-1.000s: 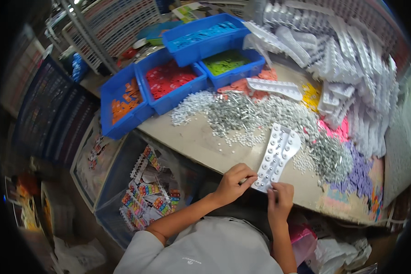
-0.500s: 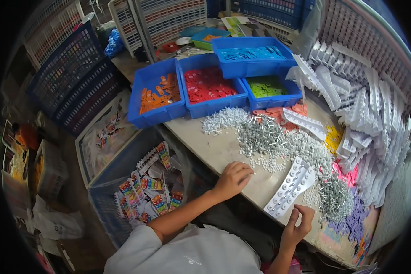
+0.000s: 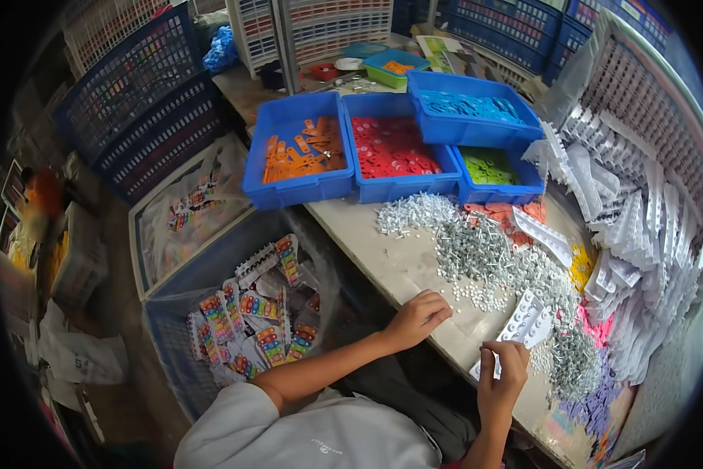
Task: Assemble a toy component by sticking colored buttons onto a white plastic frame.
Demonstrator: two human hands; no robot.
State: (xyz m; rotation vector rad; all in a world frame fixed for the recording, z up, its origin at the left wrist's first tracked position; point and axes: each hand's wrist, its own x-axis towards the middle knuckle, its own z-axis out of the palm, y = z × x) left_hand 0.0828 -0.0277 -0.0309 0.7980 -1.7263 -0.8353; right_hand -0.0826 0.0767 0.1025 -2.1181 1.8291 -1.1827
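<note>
In the head view, the left hand (image 3: 418, 319) is curling half-closed below centre, while the right hand (image 3: 506, 370) is bending loosely over the white studded base (image 3: 528, 320), lying right of centre; whether either is gripping anything, I cannot tell. A grey shirt (image 3: 312, 434) is showing tiny pale lettering at bottom centre.

White studded tray (image 3: 528, 320) now lying apart, to the right of the left hand (image 3: 418, 320), instead of meeting it, right hand (image 3: 505, 370) now reaching over the tray, hiding part of its near end.
</note>
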